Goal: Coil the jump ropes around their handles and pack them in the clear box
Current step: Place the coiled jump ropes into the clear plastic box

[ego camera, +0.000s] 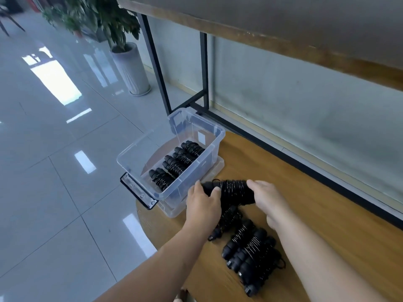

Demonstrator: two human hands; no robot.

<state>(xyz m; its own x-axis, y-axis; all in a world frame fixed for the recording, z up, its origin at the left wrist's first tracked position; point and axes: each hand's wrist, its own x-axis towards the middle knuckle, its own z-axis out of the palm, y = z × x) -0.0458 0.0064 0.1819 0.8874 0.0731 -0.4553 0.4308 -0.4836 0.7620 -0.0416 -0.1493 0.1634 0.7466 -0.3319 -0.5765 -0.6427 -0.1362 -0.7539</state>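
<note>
A black jump rope bundle, its rope coiled round the paired handles, is held above the wooden table just right of the clear box. My left hand grips its left end. My right hand grips its right end. Several coiled black bundles lie side by side in the box. More coiled bundles are heaped on the table below my hands, and one lies partly hidden under my left hand.
The box stands on its lid at the round wooden table's left edge. A black metal frame with a wooden shelf rises behind. A potted plant in a white pot stands on the glossy tiled floor.
</note>
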